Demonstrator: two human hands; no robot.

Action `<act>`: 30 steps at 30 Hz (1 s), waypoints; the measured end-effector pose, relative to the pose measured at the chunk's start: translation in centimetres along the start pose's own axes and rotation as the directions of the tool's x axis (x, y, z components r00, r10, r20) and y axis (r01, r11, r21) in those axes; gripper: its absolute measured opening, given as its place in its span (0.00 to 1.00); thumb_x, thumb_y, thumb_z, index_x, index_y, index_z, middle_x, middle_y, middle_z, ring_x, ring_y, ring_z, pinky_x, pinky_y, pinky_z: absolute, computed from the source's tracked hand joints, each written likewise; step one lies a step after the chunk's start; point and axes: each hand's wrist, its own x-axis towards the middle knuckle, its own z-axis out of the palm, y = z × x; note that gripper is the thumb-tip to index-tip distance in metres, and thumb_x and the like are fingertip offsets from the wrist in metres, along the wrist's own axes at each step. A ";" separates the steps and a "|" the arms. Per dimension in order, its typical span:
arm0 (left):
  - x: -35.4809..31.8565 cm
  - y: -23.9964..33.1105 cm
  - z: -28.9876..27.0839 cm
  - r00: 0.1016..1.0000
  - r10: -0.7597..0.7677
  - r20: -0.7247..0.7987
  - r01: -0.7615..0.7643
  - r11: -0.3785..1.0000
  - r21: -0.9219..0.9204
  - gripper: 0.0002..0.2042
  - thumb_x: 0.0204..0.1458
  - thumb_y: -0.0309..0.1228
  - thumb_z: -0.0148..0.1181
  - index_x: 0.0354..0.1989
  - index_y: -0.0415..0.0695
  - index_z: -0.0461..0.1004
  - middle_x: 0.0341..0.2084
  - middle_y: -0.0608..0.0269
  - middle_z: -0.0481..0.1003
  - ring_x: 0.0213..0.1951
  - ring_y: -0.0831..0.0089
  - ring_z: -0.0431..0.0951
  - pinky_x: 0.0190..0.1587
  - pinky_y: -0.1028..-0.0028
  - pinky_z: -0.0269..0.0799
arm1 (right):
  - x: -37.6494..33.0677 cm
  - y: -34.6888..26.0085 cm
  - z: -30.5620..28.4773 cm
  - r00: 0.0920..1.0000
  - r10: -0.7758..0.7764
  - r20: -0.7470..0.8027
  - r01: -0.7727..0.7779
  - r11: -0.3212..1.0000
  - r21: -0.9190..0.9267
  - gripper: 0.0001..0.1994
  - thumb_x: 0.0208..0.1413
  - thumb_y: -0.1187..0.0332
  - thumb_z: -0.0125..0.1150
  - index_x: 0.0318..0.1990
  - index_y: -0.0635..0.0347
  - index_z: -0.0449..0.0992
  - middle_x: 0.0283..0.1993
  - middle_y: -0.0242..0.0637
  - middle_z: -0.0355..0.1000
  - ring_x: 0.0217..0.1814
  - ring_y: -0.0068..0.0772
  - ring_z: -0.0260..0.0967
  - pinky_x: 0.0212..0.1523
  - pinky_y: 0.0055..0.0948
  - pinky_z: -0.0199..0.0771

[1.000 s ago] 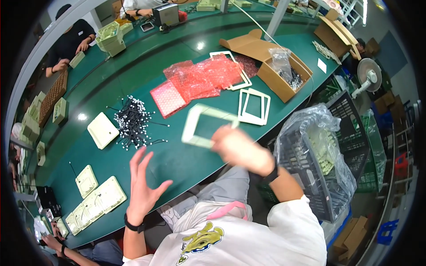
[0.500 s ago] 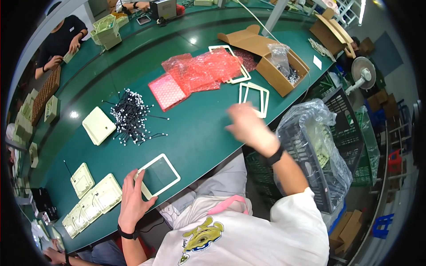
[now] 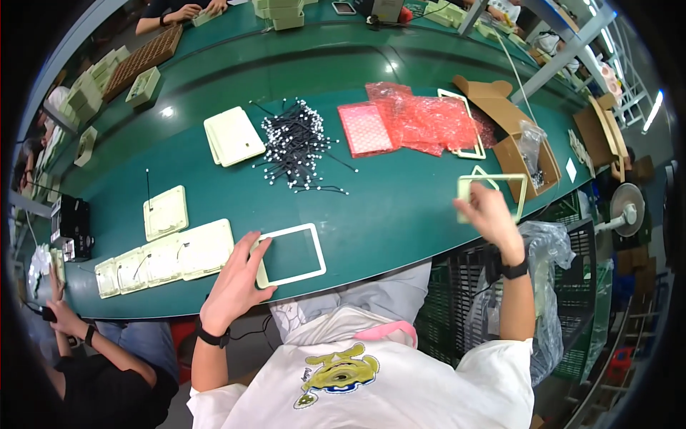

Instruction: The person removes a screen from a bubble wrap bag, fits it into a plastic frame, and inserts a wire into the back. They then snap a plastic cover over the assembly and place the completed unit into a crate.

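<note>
My left hand [image 3: 239,275] spans the left side of a white rectangular frame [image 3: 320,250] lying on the green table, with the thumb at the near corner and the fingers at the far one. At the right, my right hand [image 3: 493,213] is closed on the left side of a thin pale-green frame [image 3: 526,187]. Part of another pale frame [image 3: 477,170] shows behind that one. Left of my left hand, a row of cream plastic panels [image 3: 207,250] with short black wires lies along the table's front edge.
A heap of black cables with white ends [image 3: 296,146] lies mid-table beside cream covers [image 3: 232,136]. Farther right are red bubble wrap [image 3: 436,121] and an open carton [image 3: 509,166]. A plastic-lined black crate [image 3: 572,275] stands below the right edge. A co-worker [image 3: 118,357] sits at left.
My right hand has closed on a pale frame and drawn it up from the others. My left hand stays at the white frame. The head view has swung, shifting the table scene.
</note>
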 end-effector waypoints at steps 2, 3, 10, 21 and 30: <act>0.2 0.0 -0.4 1.000 0.020 0.019 -0.020 0.999 0.027 0.47 0.41 0.29 0.80 0.73 0.42 0.62 0.71 0.44 0.61 0.71 0.43 0.63 0.72 0.56 0.66 | -0.6 -5.5 2.4 0.986 -0.041 0.160 0.006 0.976 0.216 0.15 0.62 0.61 0.70 0.39 0.68 0.78 0.28 0.48 0.79 0.29 0.50 0.79 0.34 0.43 0.78; 0.5 0.0 -0.5 0.999 0.021 0.027 -0.022 0.999 0.028 0.47 0.41 0.29 0.80 0.73 0.42 0.62 0.71 0.44 0.61 0.71 0.43 0.63 0.72 0.56 0.66 | -0.8 -7.9 3.9 0.969 -0.114 0.220 0.052 0.961 0.270 0.17 0.64 0.59 0.67 0.39 0.68 0.78 0.27 0.48 0.79 0.27 0.50 0.79 0.32 0.44 0.78; 1.4 0.2 -0.5 0.997 0.063 0.046 -0.064 0.997 0.030 0.47 0.41 0.29 0.80 0.73 0.42 0.61 0.72 0.48 0.61 0.72 0.44 0.62 0.73 0.57 0.64 | 1.8 -12.7 12.8 0.885 -0.284 0.368 0.158 0.928 0.337 0.24 0.64 0.51 0.66 0.34 0.71 0.78 0.27 0.56 0.78 0.29 0.55 0.79 0.33 0.45 0.78; 0.9 1.9 -1.4 0.992 0.102 -0.068 -0.107 0.991 -0.076 0.40 0.45 0.29 0.80 0.69 0.41 0.67 0.71 0.48 0.63 0.71 0.49 0.65 0.71 0.55 0.66 | 14.9 -10.1 9.5 0.964 -0.237 -0.122 0.239 0.971 0.002 0.32 0.57 0.47 0.74 0.45 0.77 0.79 0.36 0.62 0.80 0.40 0.60 0.82 0.44 0.45 0.82; 14.1 7.9 -3.9 0.998 -0.043 0.043 0.060 0.599 -0.798 0.17 0.61 0.29 0.69 0.56 0.36 0.78 0.46 0.59 0.81 0.49 0.70 0.81 0.52 0.71 0.80 | 19.5 -11.6 10.8 0.973 0.228 0.022 -0.214 0.937 -0.275 0.51 0.45 0.36 0.79 0.64 0.73 0.68 0.66 0.61 0.67 0.66 0.64 0.71 0.63 0.58 0.74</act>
